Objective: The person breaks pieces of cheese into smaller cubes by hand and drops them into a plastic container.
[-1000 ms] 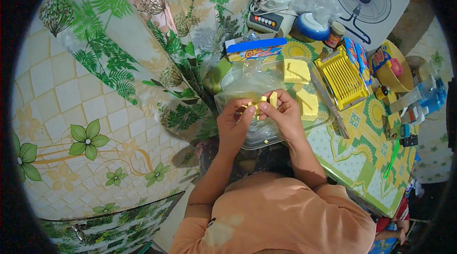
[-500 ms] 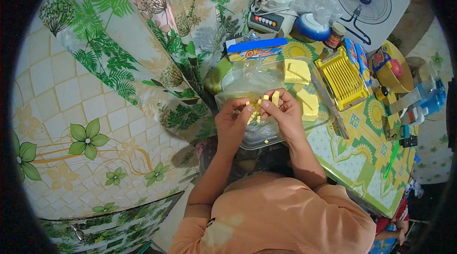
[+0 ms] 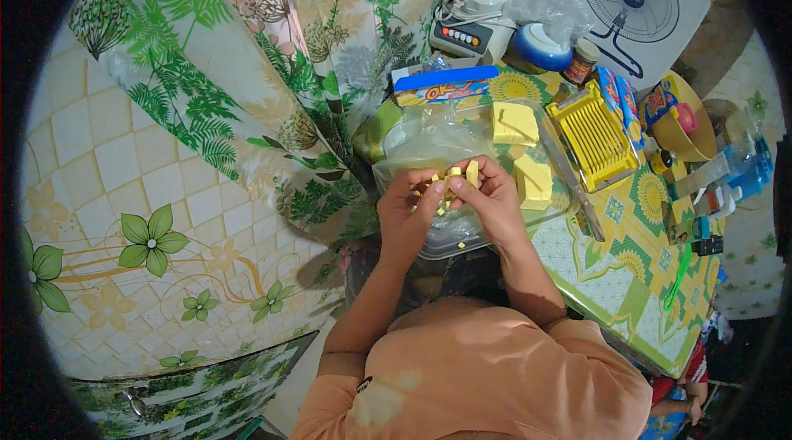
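Observation:
My left hand [image 3: 406,213] is closed, thumb against fingers, on small yellow pieces that look like cheese. Close beside it, my right hand [image 3: 495,199] pinches yellow cheese sticks [image 3: 472,171], whose ends stick up between thumb and fingers. Both hands are over a clear plastic tray [image 3: 450,254] and a clear plastic bag [image 3: 433,141]. Crumbs of the yellow stuff show below the fingertips, and one small bit [image 3: 461,244] lies near the tray's front. Right of the hands sit two larger yellow blocks [image 3: 515,125] with cut pieces.
A knife [image 3: 586,209] lies along the tray's right side, beside a yellow slotted rack [image 3: 596,136]. Behind stand a blue-edged box [image 3: 445,85], a blender [image 3: 474,23], a blue-and-white bowl [image 3: 540,48] and a jar [image 3: 582,61]. A yellow bowl [image 3: 691,122] and bottles stand to the right.
My fingers have shifted slightly around the yellow pieces, and the two hands have come a little closer together. Fewer small pieces show between them. The rest looks the same.

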The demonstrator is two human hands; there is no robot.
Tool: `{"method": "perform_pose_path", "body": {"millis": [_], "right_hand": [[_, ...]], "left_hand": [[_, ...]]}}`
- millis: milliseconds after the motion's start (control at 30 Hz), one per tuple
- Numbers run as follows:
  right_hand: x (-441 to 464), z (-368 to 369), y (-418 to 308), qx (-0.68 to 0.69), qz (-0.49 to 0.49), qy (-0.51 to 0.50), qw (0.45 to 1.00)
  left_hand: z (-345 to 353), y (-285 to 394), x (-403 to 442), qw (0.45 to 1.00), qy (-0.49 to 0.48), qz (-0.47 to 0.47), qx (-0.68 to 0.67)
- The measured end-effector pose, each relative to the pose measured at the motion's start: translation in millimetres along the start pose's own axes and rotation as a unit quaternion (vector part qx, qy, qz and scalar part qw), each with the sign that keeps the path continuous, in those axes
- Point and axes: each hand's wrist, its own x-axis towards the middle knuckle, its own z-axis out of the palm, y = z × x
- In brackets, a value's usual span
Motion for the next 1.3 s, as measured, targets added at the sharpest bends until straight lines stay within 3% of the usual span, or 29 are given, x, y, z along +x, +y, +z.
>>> {"method": "perform_pose_path", "body": {"millis": [800, 1100, 1300], "right_hand": [[-1, 3, -1, -0.033, 0.009, 0.027, 0.999], [-1, 5, 0, -0.046, 0.005, 0.010, 0.999], [-4, 10, -9, -0.097, 0.062, -0.038, 0.993]], "left_hand": [[-4, 1, 0, 0.999, -0.001, -0.024, -0.025], [-7, 2, -2, 0.999, 0.007, -0.028, -0.032], [-7, 1, -3, 0.999, -0.005, -0.030, -0.019]]}}
